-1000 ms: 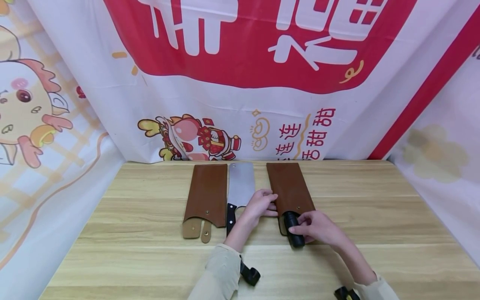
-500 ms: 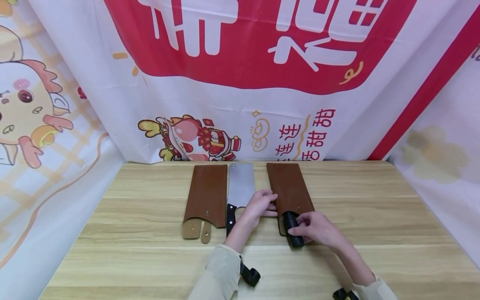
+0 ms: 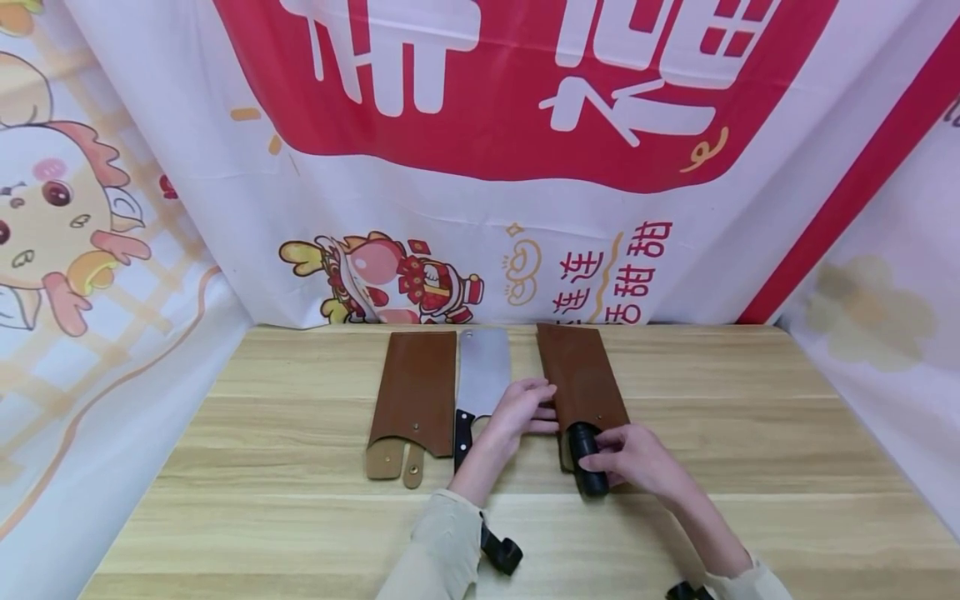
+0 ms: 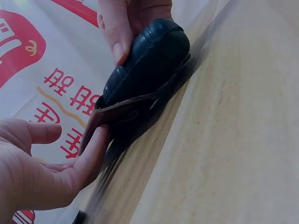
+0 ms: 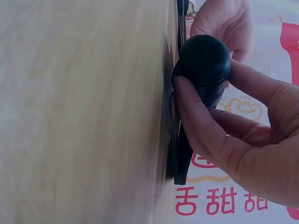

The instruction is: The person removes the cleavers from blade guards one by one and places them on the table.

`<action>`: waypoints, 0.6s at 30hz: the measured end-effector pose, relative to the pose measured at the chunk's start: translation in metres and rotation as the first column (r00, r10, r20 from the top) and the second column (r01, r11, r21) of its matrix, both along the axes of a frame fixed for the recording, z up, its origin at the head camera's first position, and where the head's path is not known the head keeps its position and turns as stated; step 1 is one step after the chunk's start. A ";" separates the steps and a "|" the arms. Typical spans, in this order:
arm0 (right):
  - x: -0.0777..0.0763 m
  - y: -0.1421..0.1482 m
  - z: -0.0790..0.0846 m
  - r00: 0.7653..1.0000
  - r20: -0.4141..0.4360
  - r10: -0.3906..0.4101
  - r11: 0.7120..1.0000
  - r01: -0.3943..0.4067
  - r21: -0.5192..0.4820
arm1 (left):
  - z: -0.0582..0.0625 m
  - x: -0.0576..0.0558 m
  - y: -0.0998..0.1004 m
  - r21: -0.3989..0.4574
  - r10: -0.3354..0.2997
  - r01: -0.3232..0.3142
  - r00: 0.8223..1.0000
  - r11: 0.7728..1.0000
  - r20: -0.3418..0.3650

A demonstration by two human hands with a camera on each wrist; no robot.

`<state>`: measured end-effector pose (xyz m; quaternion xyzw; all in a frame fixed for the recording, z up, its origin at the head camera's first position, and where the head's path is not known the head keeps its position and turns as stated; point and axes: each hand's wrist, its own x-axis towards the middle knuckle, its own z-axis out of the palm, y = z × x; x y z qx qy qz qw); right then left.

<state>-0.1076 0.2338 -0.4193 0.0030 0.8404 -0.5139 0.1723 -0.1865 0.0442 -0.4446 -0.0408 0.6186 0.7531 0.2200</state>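
A thick black knife handle [image 3: 587,460] sticks out of the near end of the right brown leather sheath [image 3: 585,375]; any blade is hidden inside. My right hand [image 3: 637,460] pinches this handle between thumb and fingers, as the right wrist view also shows. Along the sheath's left edge, my left hand [image 3: 521,408] touches the leather with extended fingertips. The left wrist view shows its thumb [image 4: 46,132] apart from the sheath and a finger [image 4: 96,149] against the mouth's edge. Beside the left hand lies a cleaver [image 3: 483,367], its black handle partly covered by the left forearm.
A second brown sheath [image 3: 416,383] lies left of the cleaver, with two tan straps [image 3: 385,460] at its near end. The wooden table [image 3: 300,533] ends at a printed cloth backdrop [image 3: 420,208]. A black wrist camera [image 3: 502,554] sits on the left wrist.
The right sheath has tipped slightly, its far left corner rising a little. Both hands keep nearly the same places, the right one still pinching the knife handle.
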 end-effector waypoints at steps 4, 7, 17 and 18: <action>0.001 0.000 0.002 1.000 -0.017 -0.018 1.000 0.018 -0.015 | 0.000 -0.001 0.000 0.021 0.003 -0.003 1.000 1.000 -0.008; 0.002 0.001 0.004 0.999 -0.037 -0.029 0.999 0.028 -0.015 | -0.001 -0.001 0.001 0.040 0.006 -0.005 1.000 0.999 -0.012; 0.004 0.004 0.015 0.981 -0.192 0.014 0.981 0.024 0.194 | 0.002 -0.003 0.003 0.114 0.011 -0.011 1.000 0.993 -0.001; 0.004 0.004 0.016 0.979 -0.202 0.022 0.979 0.020 0.204 | 0.002 -0.004 0.002 0.121 0.010 -0.010 1.000 0.993 -0.003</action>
